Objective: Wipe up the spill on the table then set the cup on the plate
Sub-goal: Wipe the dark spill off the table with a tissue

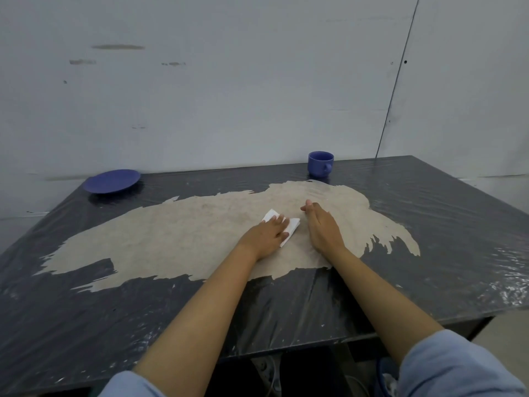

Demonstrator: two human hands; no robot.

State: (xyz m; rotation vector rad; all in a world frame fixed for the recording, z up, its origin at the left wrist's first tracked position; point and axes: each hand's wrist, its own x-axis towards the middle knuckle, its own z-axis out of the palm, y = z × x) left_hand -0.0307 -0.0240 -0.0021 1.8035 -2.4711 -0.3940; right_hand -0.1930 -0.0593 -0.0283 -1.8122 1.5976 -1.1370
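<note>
A blue cup (320, 164) stands upright at the table's far edge, right of centre, its handle facing me. A blue plate (112, 181) lies at the far left corner with nothing on it. My left hand (267, 234) presses flat on a folded white tissue (290, 228) in the middle of the table. My right hand (322, 226) rests on its edge just right of the tissue, fingers straight and together, holding nothing. No liquid spill is distinguishable to me on the surface.
The dark table (429, 224) is wrapped in shiny plastic film. A large worn beige patch (177, 239) spreads across its middle, under both hands. A grey wall stands right behind the table. Cables and a blue bin (386, 379) sit below the near edge.
</note>
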